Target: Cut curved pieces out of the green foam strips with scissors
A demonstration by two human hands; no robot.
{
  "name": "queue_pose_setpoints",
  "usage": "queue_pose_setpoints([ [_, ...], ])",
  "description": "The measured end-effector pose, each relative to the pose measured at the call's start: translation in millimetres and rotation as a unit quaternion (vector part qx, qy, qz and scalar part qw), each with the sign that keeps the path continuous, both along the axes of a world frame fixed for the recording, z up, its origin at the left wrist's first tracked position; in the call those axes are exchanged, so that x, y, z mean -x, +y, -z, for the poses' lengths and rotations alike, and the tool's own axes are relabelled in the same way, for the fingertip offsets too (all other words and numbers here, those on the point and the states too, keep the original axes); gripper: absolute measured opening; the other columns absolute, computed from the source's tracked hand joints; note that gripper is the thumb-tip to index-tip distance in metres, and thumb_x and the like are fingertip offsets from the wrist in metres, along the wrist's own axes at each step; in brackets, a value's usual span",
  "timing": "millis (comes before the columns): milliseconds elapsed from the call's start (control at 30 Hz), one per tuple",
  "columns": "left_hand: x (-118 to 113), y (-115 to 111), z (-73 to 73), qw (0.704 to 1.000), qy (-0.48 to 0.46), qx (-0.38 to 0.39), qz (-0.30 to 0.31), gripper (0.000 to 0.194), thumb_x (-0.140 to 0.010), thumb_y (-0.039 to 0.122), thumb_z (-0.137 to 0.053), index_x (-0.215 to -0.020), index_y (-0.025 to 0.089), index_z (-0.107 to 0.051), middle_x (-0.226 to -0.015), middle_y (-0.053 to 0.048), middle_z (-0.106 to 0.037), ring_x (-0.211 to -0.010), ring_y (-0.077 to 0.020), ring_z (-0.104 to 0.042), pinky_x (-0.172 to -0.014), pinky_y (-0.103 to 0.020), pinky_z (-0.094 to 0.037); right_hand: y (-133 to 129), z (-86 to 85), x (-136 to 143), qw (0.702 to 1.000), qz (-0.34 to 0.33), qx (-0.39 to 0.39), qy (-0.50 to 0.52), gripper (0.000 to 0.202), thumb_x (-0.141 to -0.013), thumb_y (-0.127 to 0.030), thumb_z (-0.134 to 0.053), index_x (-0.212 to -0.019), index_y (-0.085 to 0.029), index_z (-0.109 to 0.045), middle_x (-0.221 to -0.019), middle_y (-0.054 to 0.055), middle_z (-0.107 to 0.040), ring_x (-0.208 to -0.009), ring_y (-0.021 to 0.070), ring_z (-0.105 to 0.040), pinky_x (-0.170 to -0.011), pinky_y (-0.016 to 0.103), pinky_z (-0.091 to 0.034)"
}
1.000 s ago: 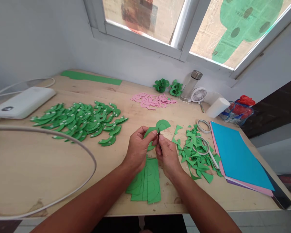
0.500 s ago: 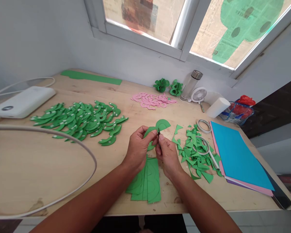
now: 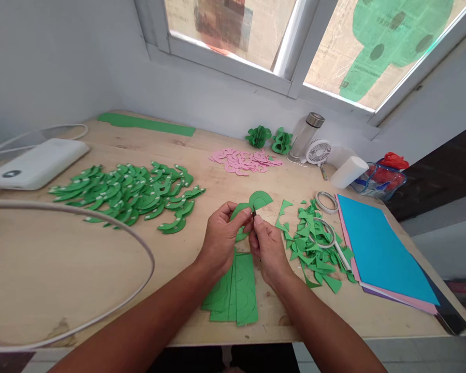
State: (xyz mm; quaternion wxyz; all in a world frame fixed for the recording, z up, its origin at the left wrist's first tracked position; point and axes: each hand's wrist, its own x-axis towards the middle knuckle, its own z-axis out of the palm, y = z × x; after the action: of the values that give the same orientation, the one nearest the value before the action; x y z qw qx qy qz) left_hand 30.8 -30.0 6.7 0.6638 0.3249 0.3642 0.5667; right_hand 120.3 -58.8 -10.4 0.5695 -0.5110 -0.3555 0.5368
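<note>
the left hand [image 3: 222, 233] pinches the paper [image 3: 262, 198] between thumb and fingers, and the right hand [image 3: 268, 246] is wrapped around a dark tool [image 3: 255, 221] whose tip meets the paper; fingers hide most of the tool, so its kind is unclear. the paper is over the middle of the table [image 3: 171, 295], well apart from the near edge, which runs under both forearms; the far edge meets the wall [image 3: 202, 85]. there is room between the paper and the pink pieces [image 3: 243, 161] beyond it, and left of the left forearm, inside the cable [image 3: 150, 243]. the right side is tighter: scraps [image 3: 320, 269] lie just beside the right hand, a magnifier [image 3: 342, 256] on them, then tape [image 3: 336, 206] and a blue sheet [image 3: 384, 248]. strips [image 3: 245, 295] lie below the wrists. the green pile [image 3: 128, 194] spreads left. at the back stand 2 green balls [image 3: 258, 136], a bottle [image 3: 303, 137], a fan [image 3: 318, 152] and a white roll [image 3: 348, 173].
</note>
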Motion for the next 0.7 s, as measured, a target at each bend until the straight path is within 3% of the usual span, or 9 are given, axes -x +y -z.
queue_pose_setpoints([
  [700, 0.4, -0.9, -0.2, 1.000, -0.002, -0.004, 0.009, 0.023, -0.071, 0.025, -0.072, -0.064, 0.019, -0.050, -0.053, 0.005, -0.048, -0.055, -0.0098, -0.044, -0.058, -0.024, -0.037, -0.2, 3.8, 0.6, 1.000, 0.005, -0.004, 0.009, 0.048, -0.079, -0.063, -0.059, -0.066, -0.017, -0.058, -0.041, -0.010, -0.033, -0.037, 0.0058, -0.020, -0.037, 0.022, -0.012],
])
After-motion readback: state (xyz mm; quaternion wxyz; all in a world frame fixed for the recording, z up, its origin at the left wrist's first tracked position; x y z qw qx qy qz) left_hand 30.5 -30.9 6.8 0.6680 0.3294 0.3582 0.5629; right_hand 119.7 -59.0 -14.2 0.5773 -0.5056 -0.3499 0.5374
